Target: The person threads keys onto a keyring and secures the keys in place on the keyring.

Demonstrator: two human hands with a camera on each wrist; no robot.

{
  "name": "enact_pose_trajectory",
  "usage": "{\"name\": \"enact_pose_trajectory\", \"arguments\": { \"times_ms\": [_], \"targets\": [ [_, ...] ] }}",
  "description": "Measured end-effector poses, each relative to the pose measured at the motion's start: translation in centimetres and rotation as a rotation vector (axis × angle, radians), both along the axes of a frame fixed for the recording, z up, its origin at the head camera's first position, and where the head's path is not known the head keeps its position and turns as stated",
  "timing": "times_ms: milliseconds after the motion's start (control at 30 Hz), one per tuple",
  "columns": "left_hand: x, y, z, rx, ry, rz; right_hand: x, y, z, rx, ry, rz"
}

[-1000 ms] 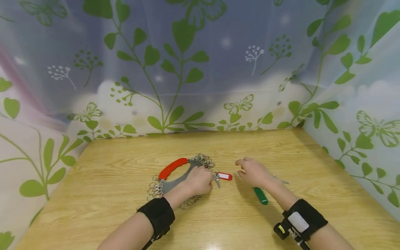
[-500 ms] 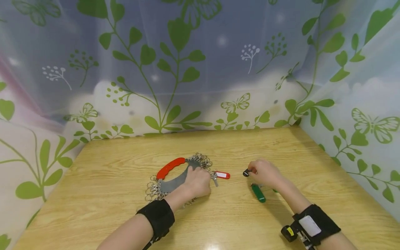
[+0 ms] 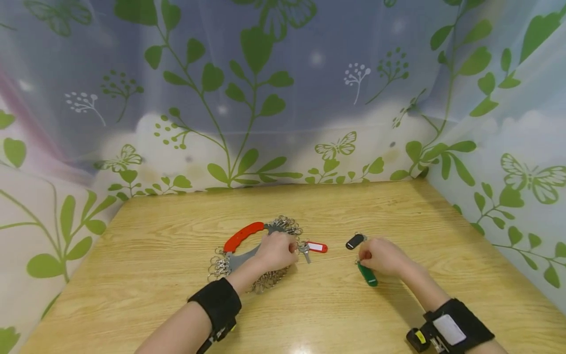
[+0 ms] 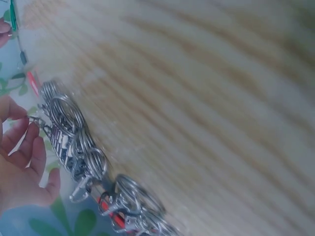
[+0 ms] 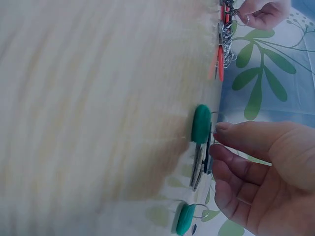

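Note:
My left hand (image 3: 277,250) is over a grey plate (image 3: 239,261) with a red handle (image 3: 243,236) and metal rings and clasps around its edge. In the left wrist view, my left fingertips (image 4: 24,119) pinch a small metal clasp (image 4: 42,124) on the plate. Beside it lies a silver key (image 3: 305,251) with a red key tag (image 3: 317,247). My right hand (image 3: 384,256) is by a green key tag (image 3: 367,274); the right wrist view shows thumb and forefinger slightly apart near its ring. A black key tag (image 3: 355,241) lies just beyond.
A second green key tag (image 5: 185,219) shows low in the right wrist view, with a ring on it. The wooden table (image 3: 177,319) ends at a patterned cloth (image 3: 283,113) behind and at the sides. Black straps with cameras circle both wrists.
My right hand moved to the black key tag, held it, then let it go on the table and came toward the green tag. My left hand stayed over the plate, its fingers shifting slightly.

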State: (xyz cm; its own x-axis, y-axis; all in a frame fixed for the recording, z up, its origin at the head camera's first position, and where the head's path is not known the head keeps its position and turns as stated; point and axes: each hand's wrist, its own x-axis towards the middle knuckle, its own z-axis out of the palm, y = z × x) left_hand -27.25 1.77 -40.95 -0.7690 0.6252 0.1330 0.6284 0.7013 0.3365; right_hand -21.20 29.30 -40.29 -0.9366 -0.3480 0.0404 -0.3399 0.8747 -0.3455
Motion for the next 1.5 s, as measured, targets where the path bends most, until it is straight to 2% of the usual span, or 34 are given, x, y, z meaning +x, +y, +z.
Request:
{"name": "enact_pose_trajectory", "arguments": {
  "times_ms": [133,233,367,567,800,1000,1233,1500],
  "targets": [
    [-0.1,-0.3,0.0,0.012,0.032,-0.008,0.1,0.2,-0.2,-0.014,-0.006,0.012],
    [-0.2,-0.6,-0.1,0.034,0.027,-0.008,0.0,0.4,-0.4,-0.031,-0.003,0.016],
    [-0.3,-0.9,-0.2,0.080,-0.039,-0.018,0.0,0.3,-0.5,-0.065,-0.001,0.010],
    [-0.6,-1.2,-0.2,0.173,-0.139,-0.095,-0.1,0.1,-0.5,-0.174,-0.024,-0.020],
    [-0.6,-1.5,0.1,0.168,-0.163,-0.135,-0.4,-0.9,-0.2,-0.224,-0.032,0.013],
    [-0.8,-2.2,-0.2,0.177,-0.150,-0.195,-0.6,-2.3,0.1,-0.255,-0.037,0.076],
    [-0.9,-2.8,0.2,0.169,-0.160,-0.237,-1.2,-5.3,0.0,-0.314,-0.070,0.169],
    [-1.0,-2.9,-0.1,0.146,-0.163,-0.288,-1.9,-8.6,-0.7,-0.346,-0.055,0.183]
  ]
}}
